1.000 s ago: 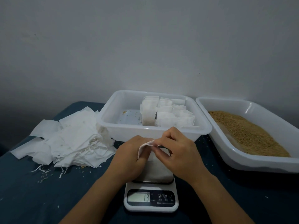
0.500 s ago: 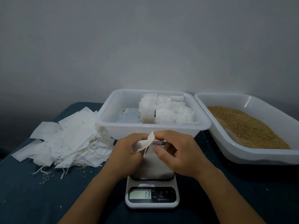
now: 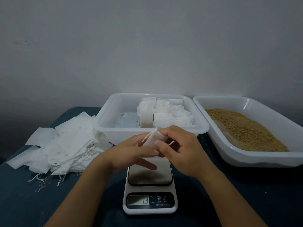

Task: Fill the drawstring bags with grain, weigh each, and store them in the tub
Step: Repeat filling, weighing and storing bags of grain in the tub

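A white drawstring bag (image 3: 153, 141) is held above the platform of a digital kitchen scale (image 3: 150, 185); whether its base rests on the platform cannot be told. Left hand (image 3: 131, 154) grips the bag's lower part; right hand (image 3: 178, 149) pinches its upper edge, a loose string showing between the fingers. The scale display reads 13. Behind it, a white tub (image 3: 114, 133) holds filled bags (image 3: 164, 112) standing in rows. To the right, a tray (image 3: 246, 157) holds grain (image 3: 246, 128). To the left, empty bags (image 3: 65, 145) lie piled on the dark blue bench (image 3: 24, 202).

A dark blue cloth (image 3: 246, 202) meets a grey wall (image 3: 147, 46).
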`<action>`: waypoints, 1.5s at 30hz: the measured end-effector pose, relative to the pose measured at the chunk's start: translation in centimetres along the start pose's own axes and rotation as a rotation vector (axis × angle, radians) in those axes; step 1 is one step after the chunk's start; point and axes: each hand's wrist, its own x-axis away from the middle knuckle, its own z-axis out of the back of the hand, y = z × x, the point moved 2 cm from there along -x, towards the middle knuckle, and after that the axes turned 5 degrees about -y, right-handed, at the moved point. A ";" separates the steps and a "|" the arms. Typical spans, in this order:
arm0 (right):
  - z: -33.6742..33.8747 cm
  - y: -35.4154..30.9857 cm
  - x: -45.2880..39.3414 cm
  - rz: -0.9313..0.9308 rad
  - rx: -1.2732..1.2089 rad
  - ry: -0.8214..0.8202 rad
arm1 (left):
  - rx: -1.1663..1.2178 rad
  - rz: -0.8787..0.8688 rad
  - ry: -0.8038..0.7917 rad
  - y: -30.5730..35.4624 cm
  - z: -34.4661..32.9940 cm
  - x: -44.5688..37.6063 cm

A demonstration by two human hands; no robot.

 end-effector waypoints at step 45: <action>15.2 14.3 2.8 -1.149 0.856 -0.425 | -0.550 -0.085 0.353 -2.4 -2.9 -2.9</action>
